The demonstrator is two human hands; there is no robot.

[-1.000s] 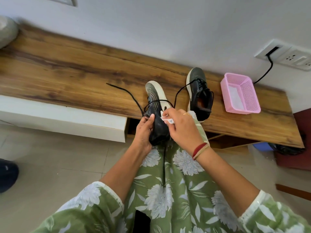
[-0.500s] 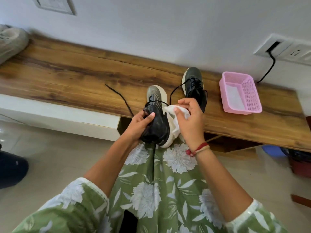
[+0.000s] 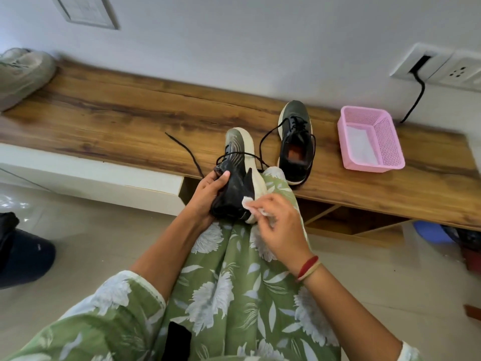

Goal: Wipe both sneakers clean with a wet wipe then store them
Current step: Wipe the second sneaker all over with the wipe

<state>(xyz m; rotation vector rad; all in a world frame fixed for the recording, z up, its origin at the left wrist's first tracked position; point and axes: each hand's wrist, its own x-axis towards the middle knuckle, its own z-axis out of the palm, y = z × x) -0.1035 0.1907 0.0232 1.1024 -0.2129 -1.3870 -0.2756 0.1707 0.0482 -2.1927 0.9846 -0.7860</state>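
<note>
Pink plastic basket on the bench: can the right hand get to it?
Probably yes: nothing seems to stand between the right hand and the pink plastic basket, but it pinches a white wet wipe.

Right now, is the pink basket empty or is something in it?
Not empty: a white sheet lies flat on the floor of the pink basket.

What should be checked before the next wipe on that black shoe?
1. Firm grip, left hand on held sneaker: ok.
2. Pinch, right hand on wet wipe: ok.
3. Contact, wipe against the sneaker near its heel: ok.
4. Clearance, loose lace away from the wiping spot: ok.
5. Wetness of the wipe: cannot tell.
6. Cleaning of the other sneaker on the bench: cannot tell.
</note>
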